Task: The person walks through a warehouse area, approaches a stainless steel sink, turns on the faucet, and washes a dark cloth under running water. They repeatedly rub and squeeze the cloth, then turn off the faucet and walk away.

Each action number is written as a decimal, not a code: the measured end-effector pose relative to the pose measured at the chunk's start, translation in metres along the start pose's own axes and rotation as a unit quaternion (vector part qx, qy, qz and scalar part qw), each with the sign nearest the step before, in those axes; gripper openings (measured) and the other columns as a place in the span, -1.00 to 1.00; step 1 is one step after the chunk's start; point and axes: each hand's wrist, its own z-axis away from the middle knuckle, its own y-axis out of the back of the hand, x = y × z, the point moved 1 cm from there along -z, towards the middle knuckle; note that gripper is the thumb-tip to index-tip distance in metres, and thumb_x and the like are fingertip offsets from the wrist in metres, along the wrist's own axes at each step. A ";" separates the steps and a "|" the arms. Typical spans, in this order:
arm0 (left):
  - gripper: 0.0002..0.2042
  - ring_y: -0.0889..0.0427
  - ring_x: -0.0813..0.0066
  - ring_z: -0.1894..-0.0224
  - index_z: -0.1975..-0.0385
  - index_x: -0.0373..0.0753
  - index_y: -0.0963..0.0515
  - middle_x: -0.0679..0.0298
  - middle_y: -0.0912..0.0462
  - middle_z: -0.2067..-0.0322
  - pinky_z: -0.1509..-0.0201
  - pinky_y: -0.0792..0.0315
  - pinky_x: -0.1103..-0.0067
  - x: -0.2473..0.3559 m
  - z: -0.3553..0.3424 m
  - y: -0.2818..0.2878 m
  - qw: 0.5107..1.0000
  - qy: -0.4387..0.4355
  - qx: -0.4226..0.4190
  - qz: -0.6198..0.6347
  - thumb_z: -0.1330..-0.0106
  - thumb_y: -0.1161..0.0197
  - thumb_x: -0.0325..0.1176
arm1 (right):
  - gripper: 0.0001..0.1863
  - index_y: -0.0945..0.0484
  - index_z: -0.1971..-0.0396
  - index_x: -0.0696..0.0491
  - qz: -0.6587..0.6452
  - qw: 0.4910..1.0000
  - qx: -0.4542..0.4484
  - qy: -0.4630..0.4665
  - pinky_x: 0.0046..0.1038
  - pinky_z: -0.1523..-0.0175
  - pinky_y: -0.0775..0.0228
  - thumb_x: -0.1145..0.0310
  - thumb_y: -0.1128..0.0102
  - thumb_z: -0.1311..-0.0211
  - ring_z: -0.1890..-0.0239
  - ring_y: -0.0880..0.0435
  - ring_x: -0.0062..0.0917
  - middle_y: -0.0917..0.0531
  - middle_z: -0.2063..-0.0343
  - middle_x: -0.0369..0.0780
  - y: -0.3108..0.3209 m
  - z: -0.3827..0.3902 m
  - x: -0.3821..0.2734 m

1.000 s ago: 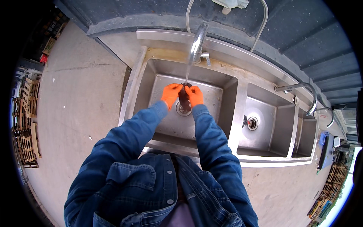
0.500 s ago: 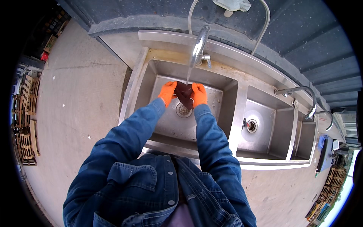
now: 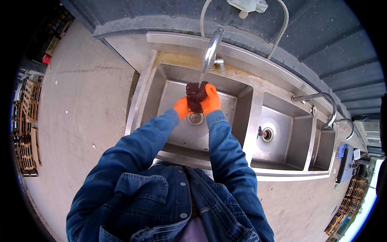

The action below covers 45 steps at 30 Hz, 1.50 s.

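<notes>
A dark maroon cloth, bunched and folded, is held between my two orange-gloved hands over the left sink basin. My right hand grips its right side, with the fingertips at the upper edge. My left hand is lower down, against the cloth's lower left side; some of its fingers are hidden under the cloth. From the chrome faucet a stream of water falls onto the top of the cloth. Just below the cloth, the round drain of the basin shows.
To the right lie a smaller basin with a red-and-dark object by its drain, and a narrow third basin. A second faucet arches over them. Behind stands a dark metal wall. Wooden pallets are stacked far left.
The cloth has gone from spread between both hands to bunched up. My left hand has moved down and underneath it, while my right hand has moved slightly up along its side.
</notes>
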 end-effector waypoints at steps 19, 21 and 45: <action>-0.62 -0.42 0.35 0.01 0.01 -0.26 -0.32 0.17 -0.42 0.02 -0.09 -0.31 0.44 0.040 0.019 -0.026 0.991 -0.079 -0.058 0.095 -0.36 0.20 -0.13 | -0.63 -0.44 0.24 0.17 0.525 0.784 0.245 0.221 -0.49 0.21 -0.39 0.24 -0.24 -0.03 0.33 -0.53 -0.50 -0.56 0.37 -0.21 0.053 -0.022 -0.003; -0.60 -0.43 0.37 0.01 0.01 -0.25 -0.32 0.18 -0.43 0.03 -0.08 -0.32 0.45 0.041 0.023 -0.032 0.990 -0.087 -0.055 0.101 -0.35 0.19 -0.09 | -0.54 -0.44 0.21 0.22 0.483 0.858 0.120 0.129 -0.51 0.19 -0.37 0.18 -0.28 0.01 0.31 -0.53 -0.51 -0.57 0.34 -0.19 0.038 -0.017 -0.002; -0.53 -0.56 0.46 0.32 0.19 -0.29 -0.48 0.26 -0.56 0.34 0.42 -0.49 0.50 0.081 0.044 0.016 0.933 -0.136 0.064 -0.328 0.15 -0.44 -0.30 | -0.61 -0.47 0.11 0.18 0.426 0.883 0.129 0.149 -0.57 0.10 -0.32 0.22 -0.10 -0.17 0.22 -0.48 -0.61 -0.57 0.24 -0.24 0.082 -0.031 -0.018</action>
